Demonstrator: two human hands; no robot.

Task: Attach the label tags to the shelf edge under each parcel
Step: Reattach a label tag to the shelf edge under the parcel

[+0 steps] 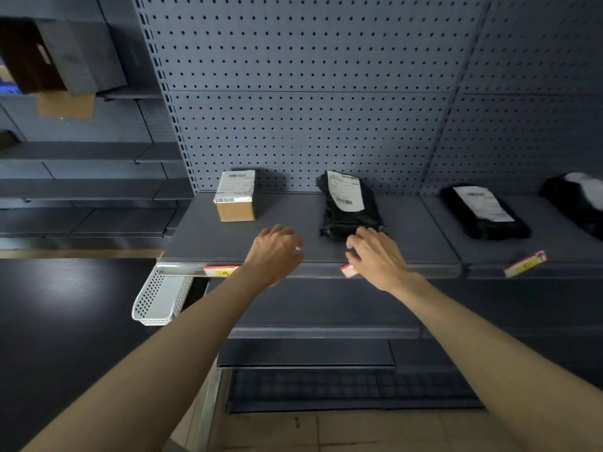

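Label tag point(348, 271) judged light, thin, bendable; best pinched by its ends at the shelf edge point(326, 272). Right hand point(375, 256) is loosely spread over it, grip unclear; left hand point(277, 252) is half-curled, nothing seen held.

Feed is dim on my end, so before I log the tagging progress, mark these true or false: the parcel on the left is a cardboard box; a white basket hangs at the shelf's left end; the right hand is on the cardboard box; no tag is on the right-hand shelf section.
1. The leftmost parcel is a cardboard box. True.
2. A white basket hangs at the shelf edge's left end. True.
3. The right hand is on the cardboard box. False: it is in front of the black bag parcel, over a red tag.
4. No tag is on the right-hand section. False: a tilted tag sits there, below another black parcel.
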